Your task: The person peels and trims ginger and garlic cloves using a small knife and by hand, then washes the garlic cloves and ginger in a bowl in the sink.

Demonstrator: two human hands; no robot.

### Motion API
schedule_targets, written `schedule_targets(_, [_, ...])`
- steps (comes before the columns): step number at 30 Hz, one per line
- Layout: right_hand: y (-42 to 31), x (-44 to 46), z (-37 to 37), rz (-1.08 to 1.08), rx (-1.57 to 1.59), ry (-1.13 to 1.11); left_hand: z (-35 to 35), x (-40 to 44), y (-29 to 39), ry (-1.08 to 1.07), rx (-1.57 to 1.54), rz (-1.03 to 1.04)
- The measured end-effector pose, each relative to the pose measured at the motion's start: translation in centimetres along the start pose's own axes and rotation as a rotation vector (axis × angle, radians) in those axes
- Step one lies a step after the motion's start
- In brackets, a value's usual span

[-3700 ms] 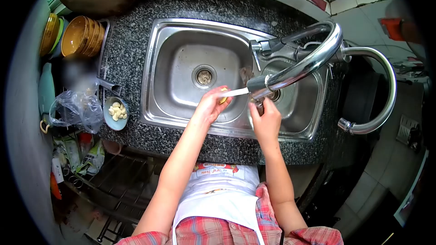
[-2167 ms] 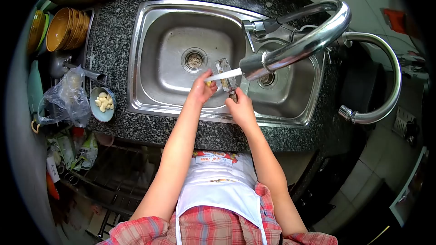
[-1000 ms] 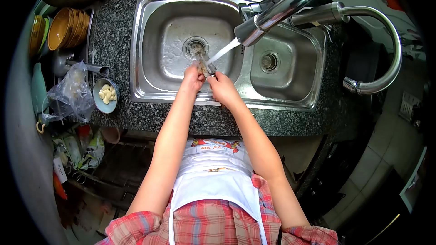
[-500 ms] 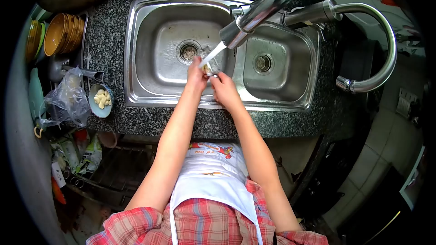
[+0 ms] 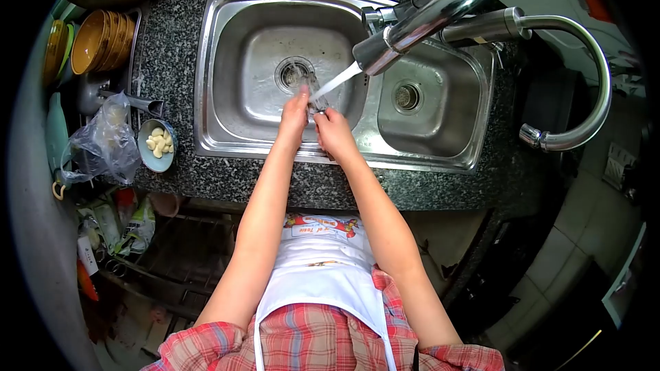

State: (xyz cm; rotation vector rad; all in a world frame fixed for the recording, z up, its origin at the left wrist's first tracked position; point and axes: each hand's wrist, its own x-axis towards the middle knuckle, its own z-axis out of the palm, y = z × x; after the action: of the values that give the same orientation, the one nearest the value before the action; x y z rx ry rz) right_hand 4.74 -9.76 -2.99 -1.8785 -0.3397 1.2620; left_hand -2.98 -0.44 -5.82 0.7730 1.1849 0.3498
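Fingers on the right hand point(image 5: 334, 132) are curled closed around the handle end of a flat metal tool point(image 5: 313, 88), while the left hand point(image 5: 295, 117) is right up beside its blade with the fingers bunched fairly narrow. Can't tell if the left one is pinching something or just touching the blade, it's pretty blurry there. The tool is over the lower right part of the big basin point(image 5: 258, 99), around the middle of the frame, with its far end pointing up near the drain point(image 5: 295, 73). A stream of water point(image 5: 337, 82) comes down at a slant onto it from the thick shiny faucet point(image 5: 399, 38) at upper right. The small basin point(image 5: 430, 120) is just right of the big one, both part of the same steel sink, set in a speckled dark counter point(image 5: 220, 182). Off to the right a second curved spout point(image 5: 599, 69) bends down over the side. Over on the left, a small blue bowl point(image 5: 157, 167) holds pale peeled cloves point(image 5: 160, 142), with a crumpled clear plastic bag point(image 5: 108, 144) just beside it. Stacked brown bowls point(image 5: 91, 42) lean on their sides at upper left. Bottom middle is a white apron point(image 5: 313, 278) over a red plaid shirt point(image 5: 309, 333).
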Motion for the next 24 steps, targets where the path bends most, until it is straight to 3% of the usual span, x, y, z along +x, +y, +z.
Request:
schedule_targets(2, [-1.0,-1.8,-1.0,-0.283,-0.255,0.057,-0.5,0.4,-0.1,-0.088,-0.030,0.036])
schedule_targets(3, [-1.1,-2.2,-1.0,-0.279,-0.256,0.056,-0.7,0.0,0.7,-0.093,-0.153,-0.009])
schedule_targets(5, [-0.9,-2.7,-1.4,-0.704,-0.634,0.255,-0.1,-0.3,1.4,-0.114,-0.404,-0.107])
schedule_targets(9, [-2.7,-3.5,-1.3,-0.544,-0.848,0.179,1.7,-0.5,1.1,-0.216,-0.048,0.064])
schedule_targets(12, [-2.7,-4.0,-1.5,-0.564,-0.904,0.250,0.6,2.1,-0.2,-0.204,0.062,-0.067])
schedule_targets(14, [-3.0,-4.5,-2.4,-0.536,-0.922,0.296,1.7,2.1,0.3,-0.161,-0.008,-0.149])
schedule_targets(16, [-3.5,-4.6,-3.0,-0.512,-0.938,0.326,0.9,3.0,-0.4,-0.284,-0.526,-0.260])
schedule_targets(17, [-4.2,-4.0,-3.6,-0.530,-0.877,0.376,1.4,3.4,-0.9,-0.194,-0.600,-0.277])
schedule_targets(20, [-6.8,-1.5,-4.9,-0.627,-0.786,0.460,2.1,2.8,0.2,-0.243,-0.743,-0.277])
schedule_targets(21, [-7.7,-0.2,-5.4,-0.673,-0.813,0.471,1.1,3.5,-0.9,-0.386,-0.807,-0.259])
schedule_targets(24, [-10.9,2.1,-7.1,-0.707,-0.785,0.552,1.6,3.1,-0.7,-0.291,-0.831,-0.211])
